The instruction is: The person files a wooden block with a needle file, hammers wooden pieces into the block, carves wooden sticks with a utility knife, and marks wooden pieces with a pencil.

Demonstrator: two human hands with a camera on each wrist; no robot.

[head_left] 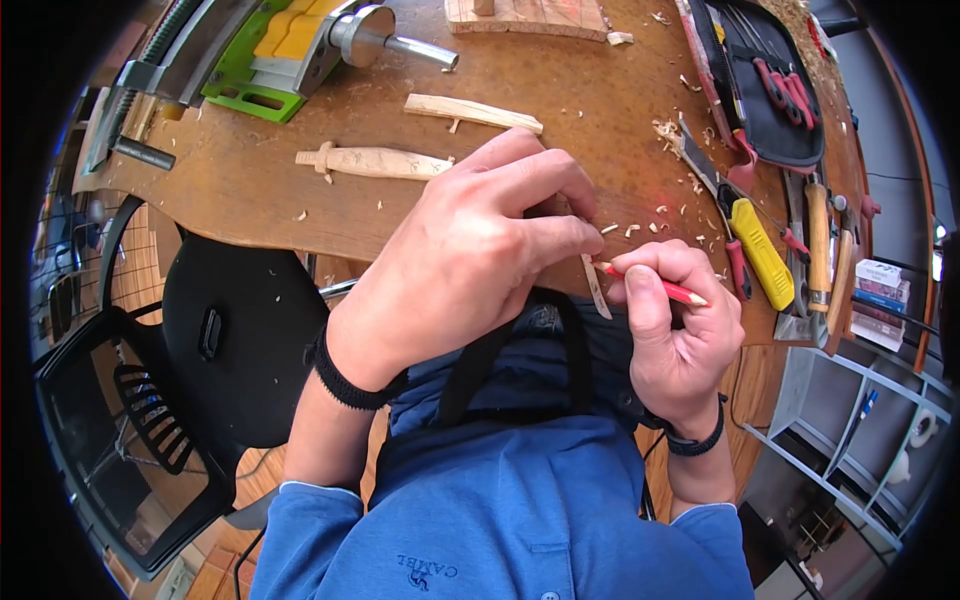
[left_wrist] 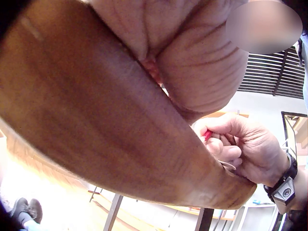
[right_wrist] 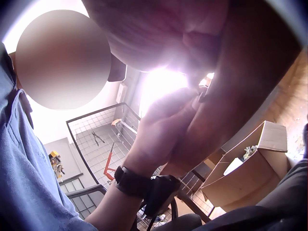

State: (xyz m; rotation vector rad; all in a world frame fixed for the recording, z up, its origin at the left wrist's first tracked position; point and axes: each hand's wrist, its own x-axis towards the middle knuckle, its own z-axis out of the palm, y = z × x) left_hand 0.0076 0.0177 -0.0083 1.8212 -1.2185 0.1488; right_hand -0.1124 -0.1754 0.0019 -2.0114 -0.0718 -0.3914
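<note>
My left hand [head_left: 470,235] bends over the front edge of the wooden table [head_left: 330,215], its thumb and fingers pinching a thin pale strip [head_left: 598,292] that sticks out past the edge. Most of that strip is hidden under the fingers. In my right hand [head_left: 690,335] a red pencil [head_left: 685,293] is held, its tip right at the strip. The left wrist view also shows the right hand [left_wrist: 252,147] close beside the table edge. Behind the left hand lie a carved wooden dagger [head_left: 385,162] and a rough wooden stick [head_left: 470,110].
A green and yellow vise [head_left: 270,60] stands at the back left, near a wooden board [head_left: 530,15]. To the right lie a yellow utility knife [head_left: 760,255], a wooden-handled tool [head_left: 818,245] and a black tool case [head_left: 800,150]. Wood shavings are scattered about. A black chair [head_left: 235,330] stands left.
</note>
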